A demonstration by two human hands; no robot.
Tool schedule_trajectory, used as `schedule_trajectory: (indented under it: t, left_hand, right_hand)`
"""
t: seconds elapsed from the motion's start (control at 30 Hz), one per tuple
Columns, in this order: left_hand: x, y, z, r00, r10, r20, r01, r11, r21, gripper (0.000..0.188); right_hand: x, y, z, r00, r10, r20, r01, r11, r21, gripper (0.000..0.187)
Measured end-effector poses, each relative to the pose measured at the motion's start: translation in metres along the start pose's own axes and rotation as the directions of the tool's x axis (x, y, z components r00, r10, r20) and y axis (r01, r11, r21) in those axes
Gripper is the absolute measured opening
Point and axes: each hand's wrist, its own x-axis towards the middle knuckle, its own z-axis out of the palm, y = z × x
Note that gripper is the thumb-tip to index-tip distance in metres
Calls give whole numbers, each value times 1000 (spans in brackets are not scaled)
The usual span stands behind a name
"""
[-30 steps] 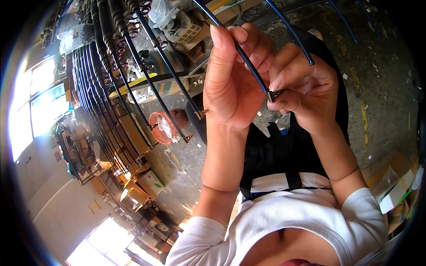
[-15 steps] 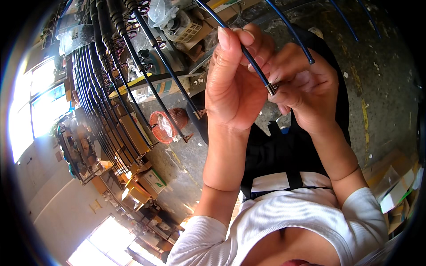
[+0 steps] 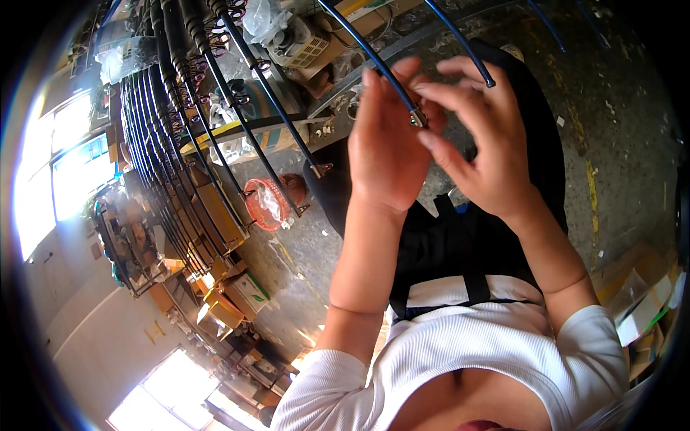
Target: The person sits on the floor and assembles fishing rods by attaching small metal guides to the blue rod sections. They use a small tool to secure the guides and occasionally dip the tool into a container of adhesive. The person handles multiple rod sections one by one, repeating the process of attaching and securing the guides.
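Note:
A dark blue fishing rod [image 3: 363, 50] slants down from the top edge between my hands. At its lower end sits a small silver metal tip guide [image 3: 417, 118]. My left hand [image 3: 388, 161] is open, its palm behind the rod end, thumb and fingers apart on either side of the shaft. Just right of the tip, my right hand [image 3: 492, 147] is open with spread, slightly curled fingers, somewhat blurred. Its thumb comes close to the guide; whether it touches I cannot tell. A second blue rod [image 3: 460, 42] with a plain end hangs behind my right fingers.
Several dark rods with guides [image 3: 273, 108] hang in a row on the left. Beneath them stands a red basket [image 3: 255, 210] holding clear plastic. Cardboard boxes [image 3: 241, 294] are stacked at lower left, with more cardboard [image 3: 647, 305] at the right. More blue rods [image 3: 550, 27] hang at upper right.
Both hands have loosened from the rod end and their fingers have spread. The rod tip has shifted up and left, and the neighbouring blue rod has swung slightly left.

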Motion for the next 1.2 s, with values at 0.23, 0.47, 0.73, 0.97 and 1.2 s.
schedule_trajectory:
  t: [0.23,0.47,0.73,0.97,1.2]
  left_hand:
    - [-13,-30,-15,987,-98,-125,117,981,156,45]
    - [-9,-35,-8,986,-91,-136,107,988,112,41]
    - [-1,-37,-2,982,-159,-106,168,982,88,42]
    - [6,-35,4,980,-188,-63,193,977,89,33]
    - [28,-17,23,978,45,204,-35,998,-52,37]
  right_hand:
    - [-20,13,-7,963,40,266,49,947,-318,15]
    - [-16,13,-15,973,-38,226,107,948,-301,13]
    - [-10,19,-24,973,-9,230,51,982,-180,15]
    - [-4,20,-32,982,-31,184,10,994,111,16]
    - [3,22,-30,966,180,185,-222,211,952,20]
